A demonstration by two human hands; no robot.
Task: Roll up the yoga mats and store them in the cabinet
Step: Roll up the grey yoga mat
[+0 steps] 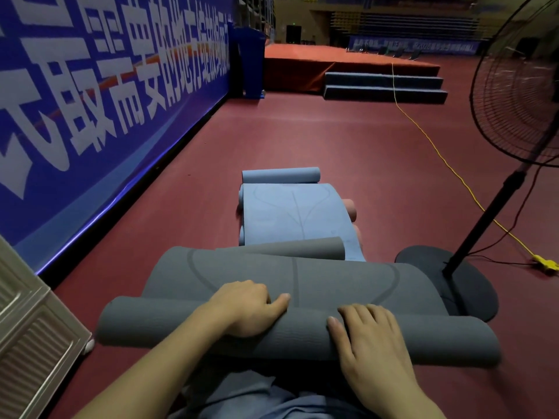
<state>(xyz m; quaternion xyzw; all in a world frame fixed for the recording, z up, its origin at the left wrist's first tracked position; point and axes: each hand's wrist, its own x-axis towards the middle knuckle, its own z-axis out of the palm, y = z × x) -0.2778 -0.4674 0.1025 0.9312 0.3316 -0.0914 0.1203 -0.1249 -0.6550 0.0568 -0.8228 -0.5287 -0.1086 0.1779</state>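
step in hand: rolling of the dark grey foam yoga mat, judged as early to midway. a thick rolled part is seen lying across the dark red sports floor just in front of the person; the unrolled remainder stretches away, and its far end is curled back on itself.

left hand: laid on top of the roll, fingers bent over its far side, thumb stretched along the surface; the mat is pressed and held. right hand: laid flat on the roll, fingers straight and slightly spread, pressing, nothing gripped.

beyond the grey mat a light blue foam yoga mat is seen, loosely unrolled with both ends curled. a pink rolled mat shows at its right edge, mostly hidden.

a pale ribbed cabinet panel is at the left edge of the view; whether it is the storage cabinet cannot be told.

the black round base of a standing fan touches or lies under the grey mat's right edge; which cannot be told.

next move, as judged: both hands pushed forward evenly so the roll stays tight and straight. risk: the roll edge catching on the fan base.
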